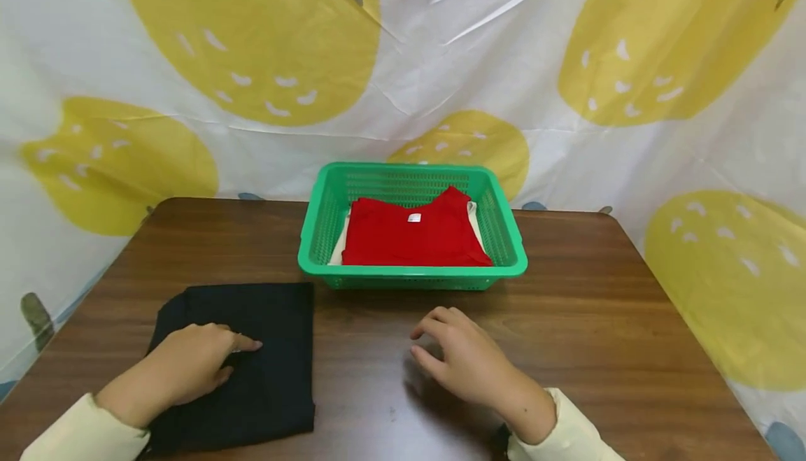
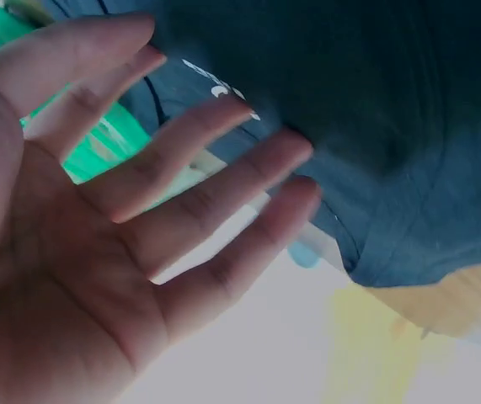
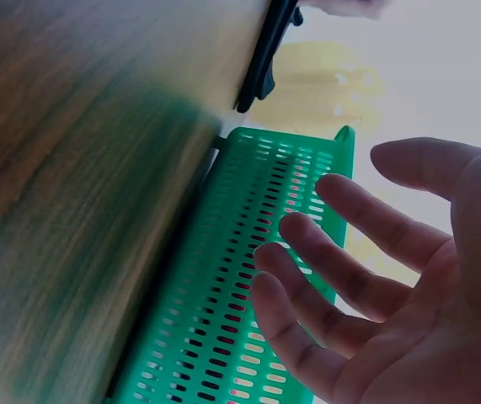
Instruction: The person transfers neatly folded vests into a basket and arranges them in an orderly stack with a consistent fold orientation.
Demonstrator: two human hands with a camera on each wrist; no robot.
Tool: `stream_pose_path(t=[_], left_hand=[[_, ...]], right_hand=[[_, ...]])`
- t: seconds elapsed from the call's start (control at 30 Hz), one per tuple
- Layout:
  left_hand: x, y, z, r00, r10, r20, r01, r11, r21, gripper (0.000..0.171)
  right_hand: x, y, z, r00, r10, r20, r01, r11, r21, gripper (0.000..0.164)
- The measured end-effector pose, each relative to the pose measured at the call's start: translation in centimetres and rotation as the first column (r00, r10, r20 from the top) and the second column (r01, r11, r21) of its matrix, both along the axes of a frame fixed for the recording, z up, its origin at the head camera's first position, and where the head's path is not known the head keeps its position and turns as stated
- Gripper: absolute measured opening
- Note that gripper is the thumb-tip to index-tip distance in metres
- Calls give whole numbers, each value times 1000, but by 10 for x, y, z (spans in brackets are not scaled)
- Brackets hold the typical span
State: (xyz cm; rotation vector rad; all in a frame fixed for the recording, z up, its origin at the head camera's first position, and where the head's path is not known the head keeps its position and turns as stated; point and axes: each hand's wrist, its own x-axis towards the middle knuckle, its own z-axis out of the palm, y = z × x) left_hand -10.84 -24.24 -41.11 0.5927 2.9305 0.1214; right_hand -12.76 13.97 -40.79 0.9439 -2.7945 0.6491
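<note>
A folded black garment point(image 1: 271, 377) lies on the table at the left, with a small white mark point(image 2: 219, 90) visible on it in the left wrist view. Over it is my left hand point(image 1: 192, 363), fingers spread and nearly straight; whether the fingertips touch the cloth I cannot tell. My right hand point(image 1: 462, 356) hovers above the table in front of the basket, its fingers loosely bent around nothing. Behind it stands a green plastic basket point(image 1: 415, 271). Inside that, a folded red garment point(image 1: 409, 240) with a white label lies on top of cream-coloured cloth point(image 1: 340, 243).
The brown wooden table point(image 1: 585, 307) stretches to both sides of the basket. Right behind its far edge hangs a white cloth point(image 1: 441, 48) printed with yellow fruit, which also runs along both sides.
</note>
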Motion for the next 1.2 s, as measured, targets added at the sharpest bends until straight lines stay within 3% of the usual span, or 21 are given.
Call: stream_pose_path(t=[0.13,0.33,0.47,0.6,0.8,0.9,1.07,1.2], left_hand=[[14,19,-4,995,-82,-50,82,997,-13,45],[29,60,-6,976,-185,-118,168,976,-141,52],[34,87,-5,972,-228,-64,213,960,-183,54],[33,113,-5,956,-293,-23,284,939,-194,54],[30,148,-7,894,-440,-89,406,877,-257,55],[27,161,-10,863,-487,-133,443,857,-264,56],[18,176,-12,839,-530,-123,498,840,-216,56],[10,174,-8,851,-524,-30,520,850,-85,54]], right_hand=[[1,1,-1,1000,-3,2,3,1000,2,15],[-1,2,1,1000,-3,21,2,1000,13,15],[-2,3,3,999,-5,48,4,1000,31,18],[-3,6,3,997,1,71,-5,998,59,20],[-6,12,5,992,0,123,-20,987,159,26],[-8,15,7,985,-12,171,-23,979,205,33],[-12,21,4,975,-23,220,-37,963,268,46],[-15,25,0,965,-44,260,-39,951,307,60]])
